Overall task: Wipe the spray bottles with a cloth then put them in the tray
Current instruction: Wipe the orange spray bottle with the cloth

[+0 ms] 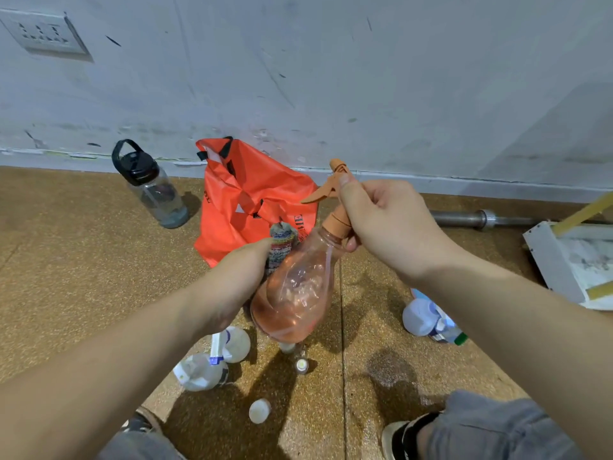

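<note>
While the right hand grips an orange-tinted spray bottle by its neck, fingers curled tight around the collar and thumb laid up against the trigger head, the left hand presses a multicoloured cloth to the bottle's far shoulder. The left fingers are hidden behind the bottle, so whether they are spread or bunched cannot be told; only the thumb shows, lying along the cloth. The bottle hangs tilted in mid-air at the centre of the view, base toward the person, nozzle pointing to 11 o'clock.

On the speckled floor, white bottles lie at 7 o'clock, another bottle at 4 o'clock, and a loose cap at 6 o'clock. A white tray sits at 3 o'clock, an orange bag at 12 o'clock and a clear water bottle at 10 o'clock.

The likely risks: the thumb squeezing the trigger and wetting the cloth, or the smooth plastic slipping from the neck grip under a firm wipe. A dark patch near the right foot looks damp, and footing there may be slick.
</note>
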A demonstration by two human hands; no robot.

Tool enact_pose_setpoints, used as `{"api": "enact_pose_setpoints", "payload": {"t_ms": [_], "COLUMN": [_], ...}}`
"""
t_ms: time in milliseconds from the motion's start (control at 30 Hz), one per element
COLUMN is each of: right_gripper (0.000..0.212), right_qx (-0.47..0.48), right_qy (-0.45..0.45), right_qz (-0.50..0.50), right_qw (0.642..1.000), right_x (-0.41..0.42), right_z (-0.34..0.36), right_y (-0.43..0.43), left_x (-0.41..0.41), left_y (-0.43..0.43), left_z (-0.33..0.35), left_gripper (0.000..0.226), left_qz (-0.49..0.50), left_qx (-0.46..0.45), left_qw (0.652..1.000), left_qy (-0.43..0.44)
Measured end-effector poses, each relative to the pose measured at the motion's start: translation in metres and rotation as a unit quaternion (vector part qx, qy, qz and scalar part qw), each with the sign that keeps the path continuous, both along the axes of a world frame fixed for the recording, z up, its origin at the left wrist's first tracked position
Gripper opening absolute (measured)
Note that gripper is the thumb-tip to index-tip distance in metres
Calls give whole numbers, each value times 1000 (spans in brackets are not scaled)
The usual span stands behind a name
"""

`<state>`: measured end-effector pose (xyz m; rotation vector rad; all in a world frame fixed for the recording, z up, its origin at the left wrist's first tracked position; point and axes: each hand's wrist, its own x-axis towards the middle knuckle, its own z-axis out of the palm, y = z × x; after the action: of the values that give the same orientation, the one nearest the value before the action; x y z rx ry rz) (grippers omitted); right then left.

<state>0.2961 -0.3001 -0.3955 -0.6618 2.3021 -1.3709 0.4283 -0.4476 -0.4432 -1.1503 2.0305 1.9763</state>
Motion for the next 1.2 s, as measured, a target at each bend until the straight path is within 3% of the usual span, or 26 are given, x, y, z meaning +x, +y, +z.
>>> {"api": "enact_pose_setpoints", "payload": {"t_ms": [100,300,400,467,533,567,600,633,667,700,767,833,900,967,1000,1100,1133,1200], "right_gripper": [61,39,46,46,47,47,47,48,50,51,56,65,69,68,67,55,53,53], "right_qx": [-26,11,20,28,32,36,45,54,61,61,53,35,11,0,-1,-15,-14,-7], "right_qy": [-66,-161,-179,-181,-170,-152,-122,-88,-64,-52,-32,-6,-20,-45,-50,-73,-81,-102], "right_qz": [-42,-81,-84,-84,-84,-84,-87,-87,-84,-81,-80,-79,-78,-86,-92,-116,-119,-127], "right_qw": [997,984,980,980,981,984,988,991,993,993,995,996,997,995,995,990,990,987], "right_x": [-9,-11,-10,-8,-4,-2,0,2,4,6,8,9,5,1,-2,-6,-6,-7], "right_z": [-6,-6,-5,-5,-6,-7,-7,-7,-7,-6,-4,-1,-2,-3,-4,-3,-3,-6], "right_y": [-1,-3,-4,-6,-9,-10,-10,-9,-9,-9,-9,-13,-14,-12,-10,-5,-4,-2], "left_x": [0,-4,-2,-3,0,3,8,12,16,16,15,12,8,4,4,5,5,3], "left_y": [1,11,13,13,23,30,36,42,45,44,33,18,6,0,0,8,11,14], "left_z": [-2,15,21,19,25,26,24,19,15,12,10,6,2,0,-1,-5,-4,-1], "left_gripper": [41,34,37,26,21,18,14,26,45,56,57,48,32,37,44,53,49,41], "left_qz": [17,30,22,-15,-97,-145,-195,-241,-266,-271,-250,-206,-138,-36,9,69,82,58], "left_qx": [33,89,97,21,-114,-221,-356,-493,-575,-595,-571,-499,-363,-178,-91,60,64,-35], "left_qw": [999,995,995,999,984,954,899,820,760,744,762,816,898,975,994,996,995,997], "left_qy": [5,16,21,39,96,142,165,163,143,139,174,206,210,124,65,-17,-11,30]}}
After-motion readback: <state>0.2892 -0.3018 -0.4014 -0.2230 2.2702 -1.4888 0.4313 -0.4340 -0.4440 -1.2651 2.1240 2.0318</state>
